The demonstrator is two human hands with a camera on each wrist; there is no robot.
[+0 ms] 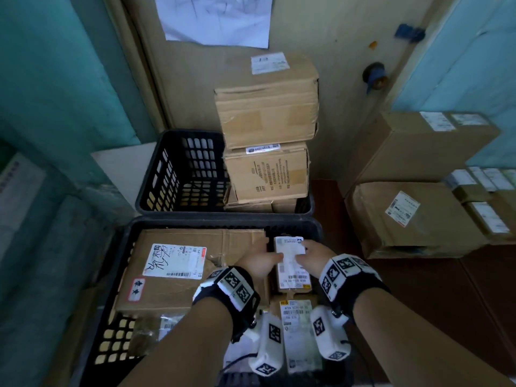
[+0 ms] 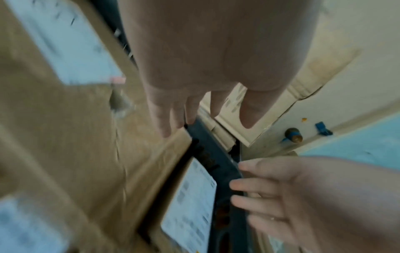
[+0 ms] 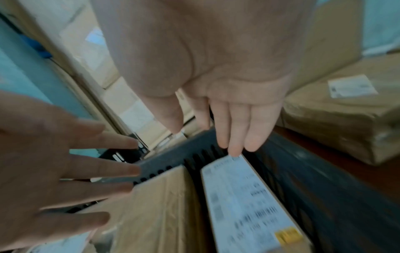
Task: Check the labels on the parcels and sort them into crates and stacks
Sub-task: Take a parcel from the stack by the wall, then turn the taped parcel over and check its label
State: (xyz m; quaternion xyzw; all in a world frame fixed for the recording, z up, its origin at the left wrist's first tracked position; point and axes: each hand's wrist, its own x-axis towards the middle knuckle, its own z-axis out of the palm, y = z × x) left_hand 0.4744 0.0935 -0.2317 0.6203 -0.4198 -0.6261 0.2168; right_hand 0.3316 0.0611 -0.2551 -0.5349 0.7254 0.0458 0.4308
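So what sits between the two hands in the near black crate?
Head view: the narrow white-labelled cardboard parcel lies between left hand and right hand.

Both forearms reach forward and down, side by side, each wrist wrapped in a black band carrying white marker blocks. The left hand (image 1: 258, 262) and the right hand (image 1: 312, 256) lie near each other, fingers straight and spread (neither curled round anything), palms turned downward.
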